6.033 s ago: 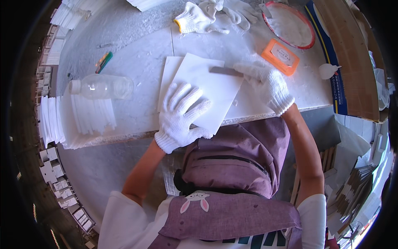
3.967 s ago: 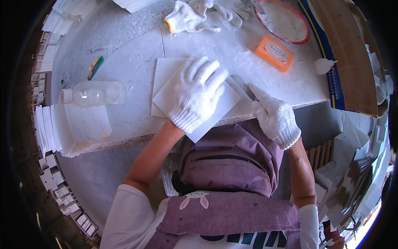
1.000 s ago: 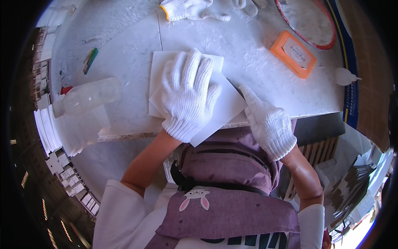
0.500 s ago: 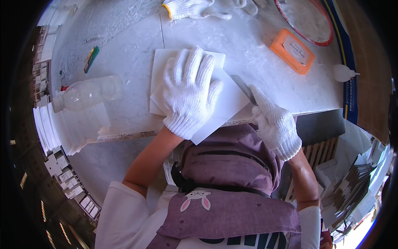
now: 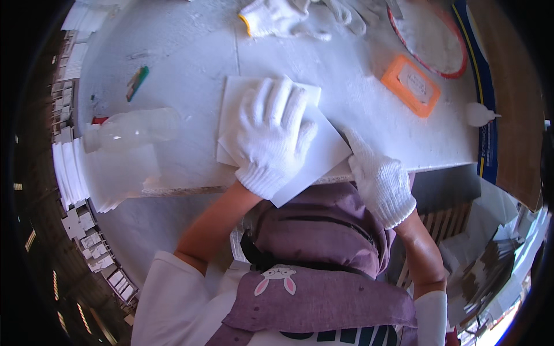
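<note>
Two thin white square plates lie stacked at the bench's near edge. The upper plate (image 5: 323, 147) is turned askew, one corner jutting past the edge. Beneath it the lower plate (image 5: 313, 95) shows along its far and left sides. My left hand (image 5: 274, 130), in a white knitted glove, presses flat on the upper plate, fingers stretched out. At that plate's right corner is my gloved right hand (image 5: 381, 181), closed around a flat grey strip-like tool (image 5: 347, 140). Only a dark sliver of the tool shows now; glove and blur hide the rest.
The dusty bench (image 5: 190, 81) holds a clear plastic bottle (image 5: 135, 128), a green-handled tool (image 5: 138, 82), spare white gloves (image 5: 277, 17), an orange hand pad (image 5: 411, 85), a red-rimmed ring (image 5: 459, 72) and a white squeeze bulb (image 5: 480, 115). White stacks (image 5: 69, 170) stand left.
My right hand has drawn slightly back toward me along the plate's edge, and the grey tool has mostly slipped from sight. The whole view has shifted a little; my left hand stays on the plates.
</note>
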Demonstrator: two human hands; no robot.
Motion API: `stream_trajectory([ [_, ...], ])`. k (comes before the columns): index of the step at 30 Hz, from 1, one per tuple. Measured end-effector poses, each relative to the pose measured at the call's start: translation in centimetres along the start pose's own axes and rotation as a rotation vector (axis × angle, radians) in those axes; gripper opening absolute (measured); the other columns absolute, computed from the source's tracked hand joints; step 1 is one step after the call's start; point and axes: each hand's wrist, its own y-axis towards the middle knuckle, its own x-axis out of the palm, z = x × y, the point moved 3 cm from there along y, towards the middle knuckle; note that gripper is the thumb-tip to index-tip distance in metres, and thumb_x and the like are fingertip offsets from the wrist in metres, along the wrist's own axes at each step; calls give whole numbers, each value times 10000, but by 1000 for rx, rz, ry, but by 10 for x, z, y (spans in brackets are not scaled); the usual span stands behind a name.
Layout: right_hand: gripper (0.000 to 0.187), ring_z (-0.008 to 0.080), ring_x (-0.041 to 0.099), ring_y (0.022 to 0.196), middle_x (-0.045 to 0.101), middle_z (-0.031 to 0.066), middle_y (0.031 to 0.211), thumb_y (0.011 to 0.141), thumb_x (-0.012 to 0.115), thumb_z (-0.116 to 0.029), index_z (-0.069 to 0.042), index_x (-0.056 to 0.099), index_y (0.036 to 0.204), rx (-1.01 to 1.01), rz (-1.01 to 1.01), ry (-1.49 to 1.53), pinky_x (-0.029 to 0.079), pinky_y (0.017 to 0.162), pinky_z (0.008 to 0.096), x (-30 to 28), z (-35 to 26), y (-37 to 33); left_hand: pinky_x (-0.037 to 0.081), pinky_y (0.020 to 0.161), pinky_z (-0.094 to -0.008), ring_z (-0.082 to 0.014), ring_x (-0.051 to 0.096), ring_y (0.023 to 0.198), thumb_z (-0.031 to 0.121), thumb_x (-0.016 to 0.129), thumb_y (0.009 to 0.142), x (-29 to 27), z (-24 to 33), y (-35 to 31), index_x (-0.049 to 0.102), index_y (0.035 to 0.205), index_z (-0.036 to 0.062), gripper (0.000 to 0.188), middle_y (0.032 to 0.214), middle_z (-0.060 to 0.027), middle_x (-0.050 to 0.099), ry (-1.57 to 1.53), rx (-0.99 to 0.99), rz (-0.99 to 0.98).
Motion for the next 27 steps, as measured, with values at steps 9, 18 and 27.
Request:
stream_trajectory([
  [9, 477, 104, 583, 581, 653, 111, 779, 947, 475, -50, -18, 448, 1422, 468, 137, 884, 466, 504, 268, 0, 3, -31, 315, 1074, -546, -386, 397, 1337, 373, 595, 904, -10, -9, 1, 510, 1366, 80, 553, 1404, -166, 468, -141, -145, 45],
  [18, 305, 99, 618, 657, 641, 45, 886, 973, 607, -304, -31, 585, 1109, 257, 44, 1316, 465, 499, 183, 51, -24, -68, 352, 1031, -486, -326, 474, 1263, 408, 587, 897, 2, -2, -2, 519, 1362, 76, 575, 1339, -154, 538, -59, -218, 158],
  [27, 264, 134, 645, 729, 676, 88, 937, 997, 563, -234, 3, 587, 1112, 226, 36, 1242, 540, 625, 247, 75, -38, -51, 373, 981, -500, -350, 499, 1178, 408, 558, 902, -2, -4, -5, 517, 1340, 53, 566, 1265, -151, 554, -53, -284, 37],
])
